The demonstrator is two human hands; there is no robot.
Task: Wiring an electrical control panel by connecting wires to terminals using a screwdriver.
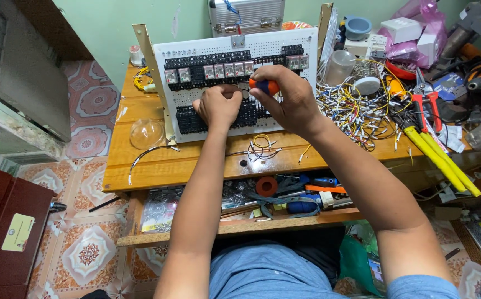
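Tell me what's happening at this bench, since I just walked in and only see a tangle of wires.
A person sits at a wooden table working on a white perforated panel propped upright and fitted with rows of relays and black terminal blocks. The right hand grips an orange-handled screwdriver against the panel's middle. The left hand is curled against the blocks beside it. A pile of cut wires lies to the right, with red pliers and yellow-handled cutters beyond.

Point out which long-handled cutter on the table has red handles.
The red-handled cutter near the tangled wires; the other, the yellow-handled cutter, lies nearer the table's front edge.
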